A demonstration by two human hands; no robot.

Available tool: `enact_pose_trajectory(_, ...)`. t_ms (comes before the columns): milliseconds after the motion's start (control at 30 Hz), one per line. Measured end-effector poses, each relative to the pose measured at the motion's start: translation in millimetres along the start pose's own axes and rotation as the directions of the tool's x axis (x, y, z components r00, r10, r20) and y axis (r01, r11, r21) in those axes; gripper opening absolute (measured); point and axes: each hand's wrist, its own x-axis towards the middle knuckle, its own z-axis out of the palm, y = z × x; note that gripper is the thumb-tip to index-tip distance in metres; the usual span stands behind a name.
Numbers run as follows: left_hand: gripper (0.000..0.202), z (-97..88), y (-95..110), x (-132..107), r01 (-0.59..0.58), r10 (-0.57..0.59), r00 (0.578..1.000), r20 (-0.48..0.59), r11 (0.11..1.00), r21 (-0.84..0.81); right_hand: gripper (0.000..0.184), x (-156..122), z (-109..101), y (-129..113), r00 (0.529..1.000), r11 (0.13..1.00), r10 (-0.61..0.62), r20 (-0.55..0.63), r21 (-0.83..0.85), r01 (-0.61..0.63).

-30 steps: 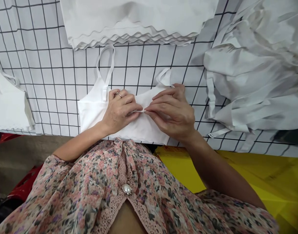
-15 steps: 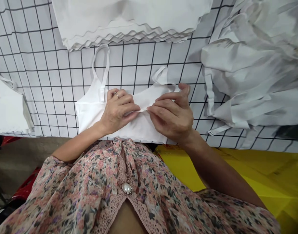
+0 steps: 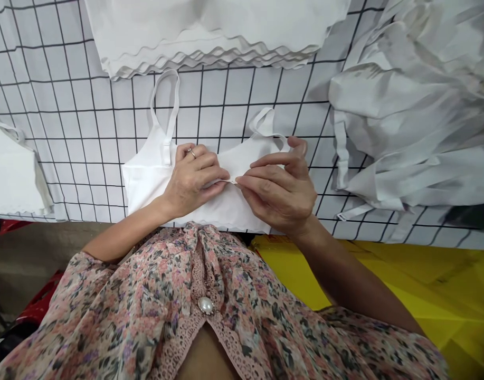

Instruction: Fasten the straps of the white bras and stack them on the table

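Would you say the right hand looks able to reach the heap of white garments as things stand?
Probably yes: gridded cloth is all that shows between the right hand and the heap of white garments, though that hand's fingers appear to pinch the white garment.

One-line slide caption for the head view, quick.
Left hand and right hand pinch a white strapped garment on a grid-patterned cloth, left of rumpled white garments.

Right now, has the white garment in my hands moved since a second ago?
No, the white garment hasn't visibly shifted any way: its tall strap loop lies against the same lines of the grid cloth.
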Motion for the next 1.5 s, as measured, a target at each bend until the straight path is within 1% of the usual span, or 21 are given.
enact_pose_trajectory(67, 0.015, -0.4, 0, 1, -0.026, 0.026, 0.999, -0.027, 1.000, 0.006, 0.009, -3, -1, 1, 1.000, 0.999, 0.002, 0.030, -0.042, -0.001)
enact_pose_trajectory(167, 0.016, -0.8, 1, 1, -0.043, 0.043, 0.998, -0.046, 0.999, 0.004, 0.012, -7, -2, 2, 0.996, 0.999, 0.035, 0.085, -0.045, -0.031)
enact_pose_trajectory(267, 0.015, -0.5, 1, 1, -0.012, 0.012, 1.000, -0.008, 1.000, 0.010, 0.013, -9, -3, 2, 0.991, 0.997, 0.067, 0.119, -0.031, -0.064)
enact_pose_trajectory(367, 0.014, -0.1, 1, 1, 0.007, -0.007, 1.000, 0.019, 1.000, 0.016, 0.017, -6, -2, 0, 0.998, 0.999, 0.030, 0.063, 0.013, -0.031)
enact_pose_trajectory(467, 0.016, -0.2, 1, 1, -0.008, 0.008, 1.000, 0.008, 1.000, 0.017, 0.021, -2, 1, -2, 1.000, 0.999, -0.018, -0.012, 0.044, 0.019)
enact_pose_trajectory(533, 0.018, -0.5, 0, 2, -0.028, 0.028, 1.000, -0.008, 0.999, 0.032, 0.020, 0, 2, -2, 0.999, 0.999, -0.035, -0.038, 0.038, 0.037)
enact_pose_trajectory(633, 0.018, -0.8, 1, 2, -0.039, 0.039, 0.999, -0.005, 0.998, 0.058, 0.017, 1, 4, -1, 0.998, 0.998, -0.051, -0.048, 0.022, 0.052)
enact_pose_trajectory(733, 0.019, -1.3, 1, 1, -0.010, 0.007, 0.999, 0.046, 0.998, 0.062, 0.018, 0, 4, -1, 0.997, 0.997, -0.071, -0.041, -0.003, 0.071)
enact_pose_trajectory(833, 0.018, -3.2, 1, 1, 0.011, -0.013, 0.997, 0.080, 1.000, 0.019, 0.020, 0, 2, -1, 0.996, 0.994, -0.095, -0.006, -0.047, 0.094)
enact_pose_trajectory(900, 0.017, -4.8, 1, 1, 0.010, -0.008, 0.997, 0.076, 1.000, -0.016, 0.020, 2, -2, -2, 0.994, 0.992, -0.100, 0.034, -0.079, 0.102)
enact_pose_trajectory(967, 0.016, -5.4, 0, 1, 0.017, -0.015, 0.997, 0.075, 0.999, -0.028, 0.019, 4, -6, -1, 0.991, 0.990, -0.092, 0.099, -0.098, 0.101)
enact_pose_trajectory(1033, 0.016, -4.0, 0, 2, 0.048, -0.046, 0.996, 0.083, 0.999, -0.021, 0.019, 8, -9, 2, 0.976, 0.992, -0.059, 0.208, -0.102, 0.081)
enact_pose_trajectory(1100, 0.016, -0.8, -2, 2, 0.067, -0.065, 0.995, 0.075, 0.998, -0.015, 0.019, 12, -12, 6, 0.945, 0.994, -0.012, 0.326, -0.096, 0.045)
enact_pose_trajectory(1167, 0.017, 2.9, -4, 2, 0.059, -0.059, 0.997, 0.053, 0.998, -0.014, 0.020, 16, -13, 11, 0.905, 0.996, 0.022, 0.424, -0.083, 0.015)
enact_pose_trajectory(1267, 0.018, 5.2, -6, 1, 0.020, -0.020, 0.999, 0.033, 1.000, -0.010, 0.022, 24, -15, 17, 0.849, 0.998, 0.007, 0.528, -0.063, 0.031)
enact_pose_trajectory(1333, 0.020, 4.3, -7, 1, -0.007, 0.007, 0.999, 0.033, 1.000, 0.005, 0.023, 29, -15, 18, 0.820, 0.996, -0.023, 0.572, -0.059, 0.069)
enact_pose_trajectory(1367, 0.021, 3.6, -7, 1, -0.017, 0.017, 0.999, 0.029, 1.000, 0.012, 0.025, 31, -15, 19, 0.813, 0.994, -0.035, 0.581, -0.062, 0.087)
enact_pose_trajectory(1433, 0.024, 2.3, -7, 2, -0.026, 0.025, 1.000, 0.013, 1.000, 0.014, 0.030, 35, -14, 20, 0.808, 0.992, -0.050, 0.586, -0.064, 0.107)
enact_pose_trajectory(1500, 0.026, 2.1, -7, 2, -0.017, 0.017, 1.000, -0.004, 1.000, 0.001, 0.031, 40, -12, 22, 0.803, 0.996, -0.046, 0.595, -0.038, 0.085)
